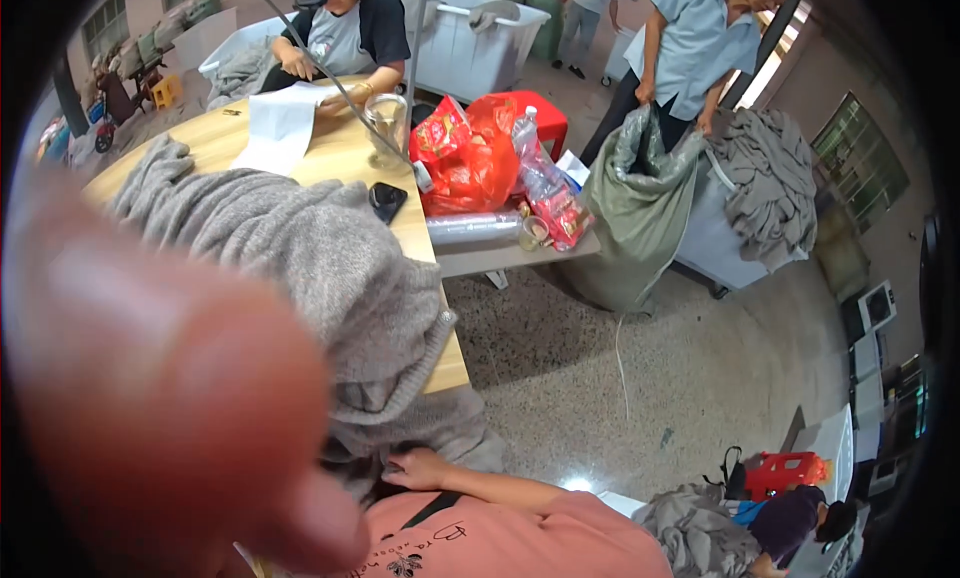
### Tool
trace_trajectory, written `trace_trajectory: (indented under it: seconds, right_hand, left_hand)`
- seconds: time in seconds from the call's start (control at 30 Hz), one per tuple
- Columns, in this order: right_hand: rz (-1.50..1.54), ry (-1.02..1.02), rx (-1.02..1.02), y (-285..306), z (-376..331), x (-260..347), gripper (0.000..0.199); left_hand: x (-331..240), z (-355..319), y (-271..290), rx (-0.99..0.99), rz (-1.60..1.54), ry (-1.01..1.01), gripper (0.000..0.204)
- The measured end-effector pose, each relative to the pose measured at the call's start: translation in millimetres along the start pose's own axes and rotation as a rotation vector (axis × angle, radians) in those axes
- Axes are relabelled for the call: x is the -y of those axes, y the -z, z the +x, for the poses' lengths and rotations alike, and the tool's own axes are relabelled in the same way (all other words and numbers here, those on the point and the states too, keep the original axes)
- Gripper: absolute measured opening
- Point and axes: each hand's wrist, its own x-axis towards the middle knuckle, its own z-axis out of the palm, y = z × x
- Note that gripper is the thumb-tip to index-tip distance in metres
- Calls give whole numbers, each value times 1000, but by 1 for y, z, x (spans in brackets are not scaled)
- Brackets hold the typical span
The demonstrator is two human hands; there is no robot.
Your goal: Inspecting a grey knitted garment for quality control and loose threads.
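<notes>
My left hand (180, 378) is raised very near the camera, large and blurred, covering the lower left. Its fingers are too smeared to read. My right hand (418, 469) is low in front of my pink shirt, its fingers curled at the hanging part of a grey knit garment (425, 423). More grey knitwear (290, 238) lies heaped across the wooden table (445, 368), its ribbed edge at the table's near right side. A black phone (387, 203) lies beside the heap. My left hand hides part of the knitwear and table.
Across the table a seated person holds white paper (278, 128) near a clear jar (387, 128). A side table holds red bags (475, 163) and a plastic bottle (527, 133). Another person grips a green sack (635, 218) by a cart of grey knitwear (765, 178). Someone bends at lower right.
</notes>
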Motion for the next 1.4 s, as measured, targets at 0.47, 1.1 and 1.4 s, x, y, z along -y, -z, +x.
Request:
trace_trajectory:
  seconds: [0.47,1.1,1.4]
  right_hand:
    - [-96,4,78,20,9,-22,45]
    - [285,97,120,5,13,-24,30]
    - [551,23,252,6,7,-43,34]
  left_hand:
    - [-1,10,43,-79,440,-352,58]
    - [15,-40,70,-94,646,-459,29]
    - [230,-255,118,121,939,502,34]
